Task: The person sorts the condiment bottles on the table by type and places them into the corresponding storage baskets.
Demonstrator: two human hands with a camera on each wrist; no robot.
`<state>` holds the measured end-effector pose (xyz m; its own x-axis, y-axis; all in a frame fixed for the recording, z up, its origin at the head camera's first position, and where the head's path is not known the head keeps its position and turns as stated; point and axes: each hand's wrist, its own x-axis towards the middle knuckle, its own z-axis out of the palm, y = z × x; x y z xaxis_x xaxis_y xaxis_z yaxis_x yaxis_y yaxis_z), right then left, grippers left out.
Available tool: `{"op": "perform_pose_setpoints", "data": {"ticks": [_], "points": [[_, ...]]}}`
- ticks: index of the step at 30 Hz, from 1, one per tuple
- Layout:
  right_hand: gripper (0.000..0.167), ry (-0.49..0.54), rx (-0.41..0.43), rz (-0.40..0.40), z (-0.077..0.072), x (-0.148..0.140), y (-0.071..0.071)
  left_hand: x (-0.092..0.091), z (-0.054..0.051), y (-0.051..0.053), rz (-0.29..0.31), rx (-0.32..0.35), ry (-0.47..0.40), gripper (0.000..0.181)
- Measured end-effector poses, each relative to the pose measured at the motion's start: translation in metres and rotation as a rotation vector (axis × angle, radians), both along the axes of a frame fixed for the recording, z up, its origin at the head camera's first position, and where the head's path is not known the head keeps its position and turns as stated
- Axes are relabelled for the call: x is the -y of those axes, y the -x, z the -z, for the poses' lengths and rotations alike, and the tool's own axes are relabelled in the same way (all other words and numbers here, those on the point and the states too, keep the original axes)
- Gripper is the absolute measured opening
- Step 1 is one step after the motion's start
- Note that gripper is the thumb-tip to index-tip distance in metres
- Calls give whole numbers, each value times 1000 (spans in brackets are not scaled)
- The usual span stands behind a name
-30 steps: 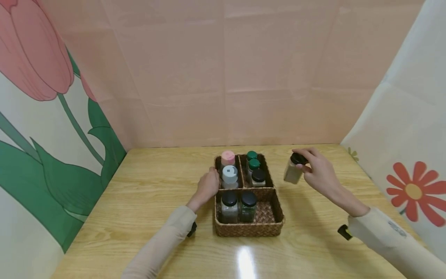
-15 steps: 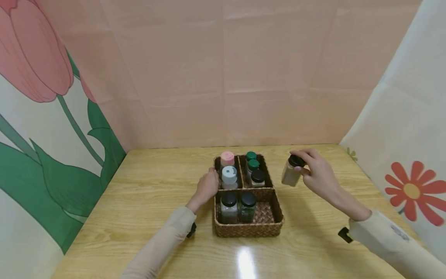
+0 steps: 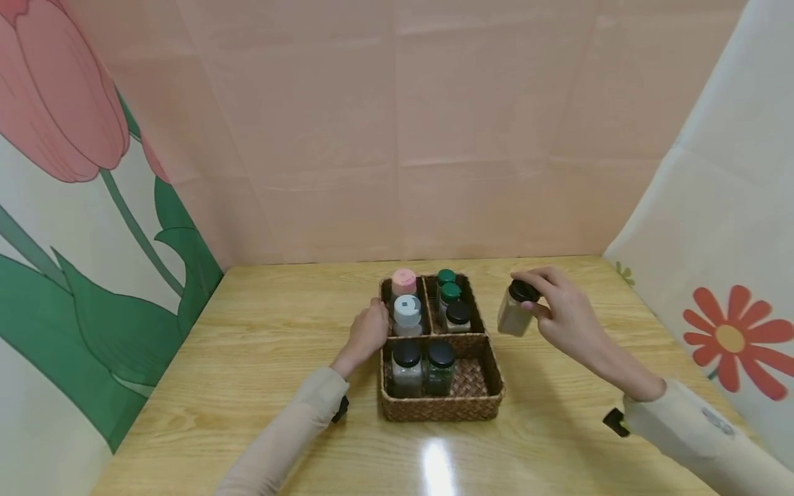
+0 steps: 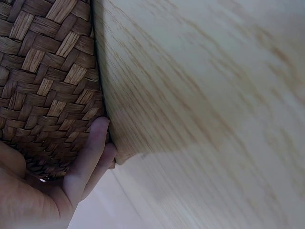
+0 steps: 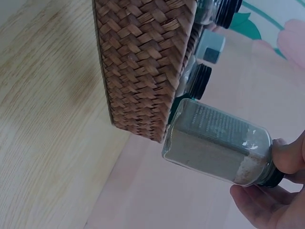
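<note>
My right hand pinches a glass spice jar by its black lid, off to the right of the woven basket. In the right wrist view the jar holds greyish powder and bears printed text, its base near the basket's wall. My left hand grips the basket's left side, its fingers against the weave. Two black-lidded jars stand in the front compartment. Behind them are a pink-capped bottle, a white-capped bottle, two green-lidded jars and a black-lidded jar.
The basket stands on a wood-grain table. A pinkish sheet hangs at the table's back edge. Flower-patterned sheets line the left and right sides. The front compartment's right part shows bare woven bottom.
My right hand has carried the spice jar slightly left and nearer to me, towards the basket. My left hand keeps its place on the basket.
</note>
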<state>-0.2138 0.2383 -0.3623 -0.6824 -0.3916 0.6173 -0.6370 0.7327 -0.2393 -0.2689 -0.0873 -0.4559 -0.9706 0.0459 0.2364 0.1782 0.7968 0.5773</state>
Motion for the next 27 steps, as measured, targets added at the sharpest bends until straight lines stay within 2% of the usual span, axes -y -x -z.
{"op": "perform_pose_setpoints", "data": {"ticks": [27], "points": [[56,-1,-43,-85,-5,16,-20,1,5,3,2,-8,10,26]]}}
